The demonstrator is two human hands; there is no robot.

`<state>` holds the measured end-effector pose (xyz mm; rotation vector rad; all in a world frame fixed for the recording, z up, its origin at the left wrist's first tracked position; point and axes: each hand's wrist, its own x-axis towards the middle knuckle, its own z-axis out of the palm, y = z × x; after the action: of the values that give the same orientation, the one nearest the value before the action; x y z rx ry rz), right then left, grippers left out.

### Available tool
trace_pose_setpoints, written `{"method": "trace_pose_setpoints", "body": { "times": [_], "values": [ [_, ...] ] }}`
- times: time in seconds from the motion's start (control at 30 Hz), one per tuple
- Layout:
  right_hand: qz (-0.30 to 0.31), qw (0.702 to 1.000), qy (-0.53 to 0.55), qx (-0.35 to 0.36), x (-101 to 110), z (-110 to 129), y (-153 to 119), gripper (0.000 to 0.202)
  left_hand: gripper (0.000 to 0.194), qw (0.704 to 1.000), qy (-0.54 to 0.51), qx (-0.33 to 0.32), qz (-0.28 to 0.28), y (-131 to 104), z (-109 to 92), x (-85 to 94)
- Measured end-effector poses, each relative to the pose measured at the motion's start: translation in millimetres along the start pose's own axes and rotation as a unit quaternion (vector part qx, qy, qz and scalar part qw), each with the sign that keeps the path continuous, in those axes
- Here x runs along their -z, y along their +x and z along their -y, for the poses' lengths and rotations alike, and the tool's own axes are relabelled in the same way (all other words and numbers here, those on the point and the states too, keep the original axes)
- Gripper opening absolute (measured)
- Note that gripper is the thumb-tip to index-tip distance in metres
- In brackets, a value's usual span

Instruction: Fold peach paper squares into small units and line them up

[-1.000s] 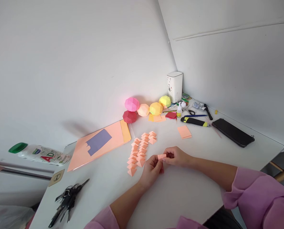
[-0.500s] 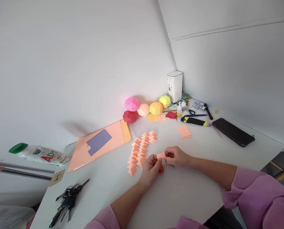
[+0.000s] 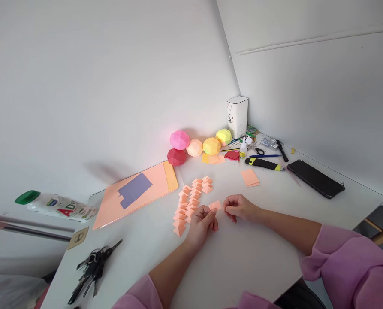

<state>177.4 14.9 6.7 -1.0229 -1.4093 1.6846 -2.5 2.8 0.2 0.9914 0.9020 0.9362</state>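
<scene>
the left hand [image 3: 200, 224] has a small peach slip [image 3: 215, 205] caught between thumb and fingers, the pinch closed on its near left corner, with most of the slip showing. the right hand [image 3: 241, 207] sits just beside the slip's other edge, fingers curled and thumb drawn in near them; from where i stand i can't tell whether it pinches anything or brushes the paper.

the slip is just to the right of the rows of folded peach pieces [image 3: 194, 201], towards their near end, and the left hand covers a bit of that end. take those rows as the middle of things. to their right are flat peach slips [image 3: 250, 177], one partly over another, then, farther right, a black and yellow-green utility knife [image 3: 263, 163] and a flat black phone-like slab [image 3: 316, 178].

beyond the rows, faceted balls in pink, red, peach, orange and yellow [image 3: 212, 146] sit bunched near the wall. beyond and right of the rows are a small dropper bottle [image 3: 242, 152] and a tall white container [image 3: 237, 116]. left of the rows lies a large peach sheet [image 3: 110, 206] bearing a purple-grey cutout [image 3: 135, 189]; nearer than that, also left, is a bunch of keys [image 3: 93, 268].
</scene>
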Motion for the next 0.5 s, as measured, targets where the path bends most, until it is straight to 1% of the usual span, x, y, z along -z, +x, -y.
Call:
{"method": "trace_pose_setpoints", "body": {
  "times": [0.1,0.23,0.3,0.4,0.47,0.5],
  "values": [
    [-0.011,0.999,0.031,0.021,0.0,-2.8,1.5,0.001,0.038,1.0,0.0,-0.002,0.004,0.5,0.4,0.2],
    [0.008,0.997,0.051,0.056,-1.2,-5.6,2.3,0.016,0.036,1.0,0.008,-0.011,0.009,0.3,2.4,-0.1],
    [0.016,0.997,0.034,0.07,-1.4,-8.1,2.6,0.019,0.034,0.999,0.025,-0.012,0.016,-0.1,2.7,-0.4],
    [0.01,0.997,0.001,0.082,-0.6,-13.5,3.0,0.021,0.031,0.999,0.045,-0.005,0.026,-1.0,1.4,-1.6],
    [-0.006,0.993,-0.039,0.113,0.0,-17.1,3.2,0.02,0.03,0.999,0.037,-0.004,0.023,-1.3,0.3,-2.5],
    [-0.014,0.987,-0.07,0.142,0.2,-18.7,3.3,0.018,0.03,0.999,0.031,-0.005,0.021,-1.3,-0.1,-2.9]
  ]
}}
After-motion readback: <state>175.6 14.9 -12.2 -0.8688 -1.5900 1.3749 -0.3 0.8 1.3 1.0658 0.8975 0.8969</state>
